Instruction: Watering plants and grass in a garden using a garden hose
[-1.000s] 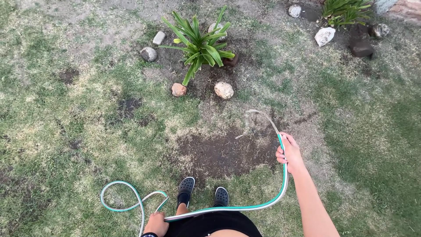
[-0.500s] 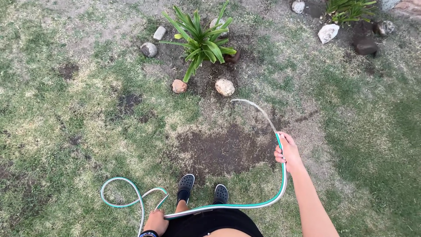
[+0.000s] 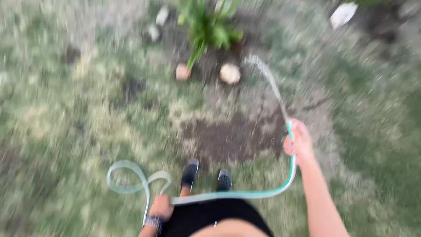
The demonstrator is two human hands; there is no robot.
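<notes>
Both fists closed on the green hose, right hand aiming spray at the plant, left hand trailing slack; bare patch looks soaked, plant bed barely started

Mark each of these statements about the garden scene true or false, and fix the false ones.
1. The right hand grips the green hose near its spraying end. True.
2. The left hand is empty and away from the hose. False: it holds the hose lower down, near the looped part.
3. The water stream arcs toward the leafy plant. True.
4. The plant stands in a pot on pavement. False: it grows from bare soil in the lawn, with stones around it.
5. The person is barefoot. False: dark shoes are on both feet.
</notes>
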